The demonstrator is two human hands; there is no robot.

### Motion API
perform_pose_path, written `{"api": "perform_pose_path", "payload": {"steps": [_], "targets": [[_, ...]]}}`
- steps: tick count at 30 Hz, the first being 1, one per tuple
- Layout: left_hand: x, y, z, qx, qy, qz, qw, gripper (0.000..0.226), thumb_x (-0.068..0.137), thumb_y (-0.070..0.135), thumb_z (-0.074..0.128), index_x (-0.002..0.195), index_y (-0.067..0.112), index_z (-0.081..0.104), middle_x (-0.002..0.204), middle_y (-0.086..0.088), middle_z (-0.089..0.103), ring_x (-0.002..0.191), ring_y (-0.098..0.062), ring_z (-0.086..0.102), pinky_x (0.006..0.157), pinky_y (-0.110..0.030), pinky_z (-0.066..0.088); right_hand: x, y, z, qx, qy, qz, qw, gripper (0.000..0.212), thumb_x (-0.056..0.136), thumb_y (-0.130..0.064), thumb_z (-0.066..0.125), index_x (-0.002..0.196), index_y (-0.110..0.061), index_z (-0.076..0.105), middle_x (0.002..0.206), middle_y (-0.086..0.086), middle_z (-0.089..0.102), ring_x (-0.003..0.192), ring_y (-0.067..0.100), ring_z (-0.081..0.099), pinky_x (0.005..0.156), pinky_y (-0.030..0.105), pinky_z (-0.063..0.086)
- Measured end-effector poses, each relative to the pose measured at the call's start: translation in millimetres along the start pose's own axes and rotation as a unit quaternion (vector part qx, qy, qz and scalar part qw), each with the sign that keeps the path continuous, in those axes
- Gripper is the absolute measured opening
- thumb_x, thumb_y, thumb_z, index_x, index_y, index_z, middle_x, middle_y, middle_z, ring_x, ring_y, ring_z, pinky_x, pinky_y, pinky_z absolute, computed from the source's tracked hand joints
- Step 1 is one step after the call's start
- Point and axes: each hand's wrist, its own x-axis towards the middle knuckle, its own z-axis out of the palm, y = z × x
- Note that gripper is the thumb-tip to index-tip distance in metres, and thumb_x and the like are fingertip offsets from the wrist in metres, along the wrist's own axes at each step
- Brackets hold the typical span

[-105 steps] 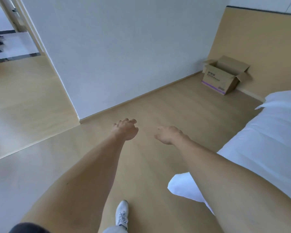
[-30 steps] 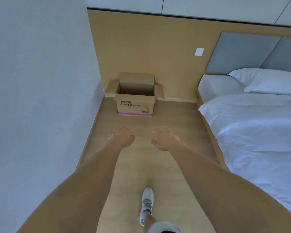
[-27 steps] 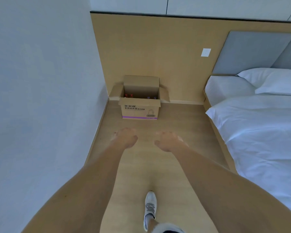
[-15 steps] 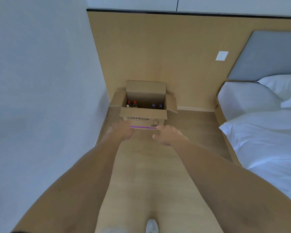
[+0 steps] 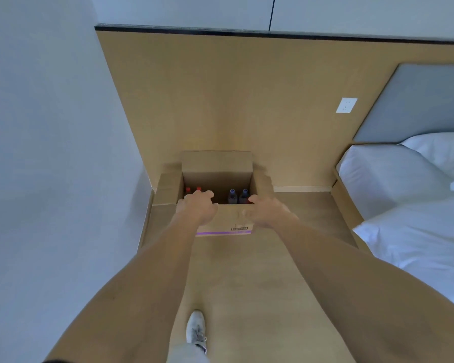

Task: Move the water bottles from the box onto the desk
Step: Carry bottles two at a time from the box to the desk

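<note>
An open cardboard box (image 5: 216, 166) stands on the wooden floor against the tan wall panel, its flaps spread. Inside stand several bottles: red-capped bottles (image 5: 193, 190) at the left and blue-capped bottles (image 5: 237, 195) at the right. My left hand (image 5: 197, 206) hovers over the box's front left edge, fingers loosely curled, holding nothing, just in front of the red caps. Over the front right edge is my right hand (image 5: 266, 210), fingers apart and empty, beside the blue-capped bottles. The hands hide the near bottles. No desk is in view.
A white wall (image 5: 50, 153) closes the left side. A bed (image 5: 417, 231) with white sheets and pillows fills the right, leaving a narrow floor lane (image 5: 247, 271). A wall socket (image 5: 346, 105) sits on the panel. My shoe (image 5: 195, 330) is on the floor below.
I have turned from the doorway and walked up to the box. It has grown larger in view, and both hands now reach over its front edge.
</note>
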Motion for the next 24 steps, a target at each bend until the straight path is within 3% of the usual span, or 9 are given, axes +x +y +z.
{"api": "perform_pose_path", "payload": {"steps": [4, 18, 24], "targets": [[72.1, -24.5, -25.3, -0.005, -0.022, 0.01, 1.0, 0.041, 0.102, 0.034, 0.041, 0.138, 0.017, 0.05, 0.133, -0.015, 0.054, 0.121, -0.036, 0.052, 0.104, -0.048, 0.044, 54.7, -23.8, -22.6, 0.015, 0.012, 0.018, 1.0, 0.041, 0.095, -0.042, 0.047, 0.129, -0.02, 0.052, 0.129, 0.009, 0.056, 0.117, 0.031, 0.053, 0.097, 0.041, 0.047], [249.1, -43.8, -43.1, 0.008, -0.083, 0.022, 0.996, 0.047, 0.102, 0.036, 0.042, 0.147, 0.021, 0.043, 0.139, -0.013, 0.05, 0.126, -0.035, 0.051, 0.106, -0.049, 0.042, 220.6, -20.8, -56.0, 0.03, -0.02, 0.067, 0.997, 0.057, 0.099, -0.048, 0.047, 0.15, -0.024, 0.036, 0.146, 0.005, 0.049, 0.133, 0.03, 0.045, 0.104, 0.038, 0.039], [332.5, -42.2, -43.5, -0.017, -0.086, 0.003, 0.996, 0.05, 0.103, 0.036, 0.043, 0.15, 0.02, 0.041, 0.144, -0.013, 0.048, 0.13, -0.035, 0.048, 0.107, -0.049, 0.042, 323.5, -2.5, -58.4, 0.039, -0.037, 0.054, 0.997, 0.051, 0.096, -0.048, 0.048, 0.139, -0.021, 0.046, 0.136, 0.009, 0.056, 0.124, 0.032, 0.051, 0.094, 0.04, 0.042]]}}
